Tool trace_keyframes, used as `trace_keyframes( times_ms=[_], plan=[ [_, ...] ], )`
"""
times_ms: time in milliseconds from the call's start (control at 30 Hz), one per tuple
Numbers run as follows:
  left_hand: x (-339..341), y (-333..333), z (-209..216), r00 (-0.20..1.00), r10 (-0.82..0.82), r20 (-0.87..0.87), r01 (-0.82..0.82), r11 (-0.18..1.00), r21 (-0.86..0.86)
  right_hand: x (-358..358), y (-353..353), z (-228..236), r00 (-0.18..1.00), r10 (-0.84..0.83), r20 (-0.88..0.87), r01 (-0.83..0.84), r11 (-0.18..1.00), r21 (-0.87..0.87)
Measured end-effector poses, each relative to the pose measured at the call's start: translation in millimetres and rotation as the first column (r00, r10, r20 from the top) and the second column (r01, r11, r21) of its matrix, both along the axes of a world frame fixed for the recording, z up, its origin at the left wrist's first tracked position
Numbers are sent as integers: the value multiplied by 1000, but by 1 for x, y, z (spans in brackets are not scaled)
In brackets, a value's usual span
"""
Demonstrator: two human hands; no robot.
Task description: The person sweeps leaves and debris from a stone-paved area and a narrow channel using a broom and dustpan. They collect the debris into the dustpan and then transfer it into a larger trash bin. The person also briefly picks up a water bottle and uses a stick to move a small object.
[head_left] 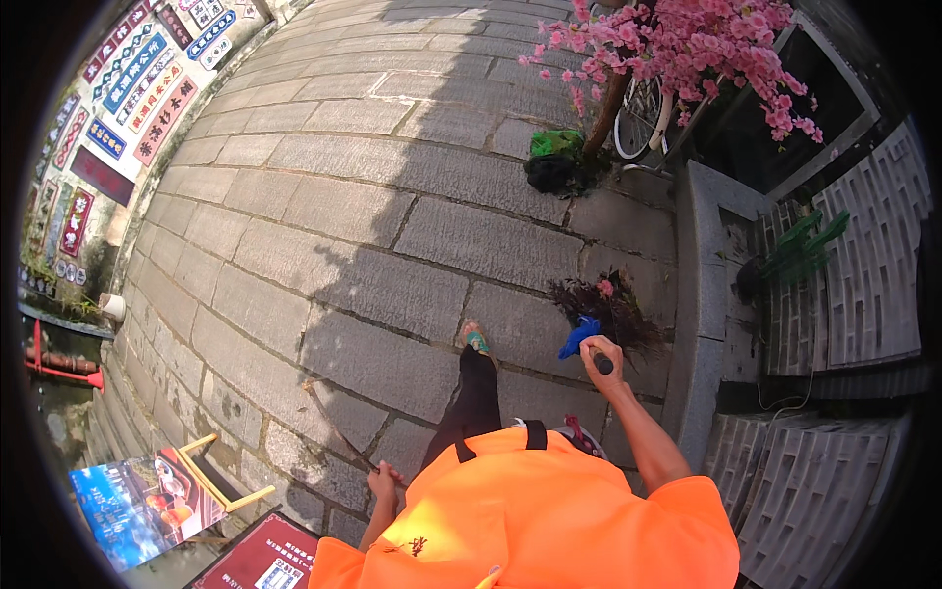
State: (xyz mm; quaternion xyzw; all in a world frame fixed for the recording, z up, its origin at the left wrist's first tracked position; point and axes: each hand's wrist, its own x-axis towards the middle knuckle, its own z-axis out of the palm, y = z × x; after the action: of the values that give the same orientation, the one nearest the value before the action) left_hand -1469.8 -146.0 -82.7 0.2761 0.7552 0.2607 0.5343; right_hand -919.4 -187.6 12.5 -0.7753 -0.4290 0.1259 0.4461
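Observation:
My right hand [601, 355] is closed round the dark handle of a broom, ahead and to the right of my body. Dark twiggy bristles [628, 319] spread over the paving beyond that hand, with a blue wrap [579, 338] beside it and a small pink bit among the twigs. Low at my left side, my left hand [386, 480] grips a thin brownish stick [339, 426], which slants forward and left to a pale tip over the stones. What the stick belongs to, I cannot tell. My foot [475, 339] is on the paving between the two tools.
Stone paving [383, 206] stretches ahead, partly shaded. A pink-blossomed tree [677, 39] stands ahead right by a bicycle wheel [640, 123], with green and black bags [556, 157] at its base. A stone ledge [699, 294] runs along the right. A picture board [147, 501] stands near left.

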Motion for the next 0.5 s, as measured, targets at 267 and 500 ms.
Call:
trace_keyframes(
  times_ms=[267, 500],
  plan=[
    [95, 243, -12, 998, 22, 63, -30, 992, 126, 101, 248, -20, 981, 191, -25, -192, 972, -138],
    [190, 445, 17, 994, -108, 10, 105, 981, 160, 166, 456, -38, 951, 309, -19, -310, 945, -102]
  ],
)
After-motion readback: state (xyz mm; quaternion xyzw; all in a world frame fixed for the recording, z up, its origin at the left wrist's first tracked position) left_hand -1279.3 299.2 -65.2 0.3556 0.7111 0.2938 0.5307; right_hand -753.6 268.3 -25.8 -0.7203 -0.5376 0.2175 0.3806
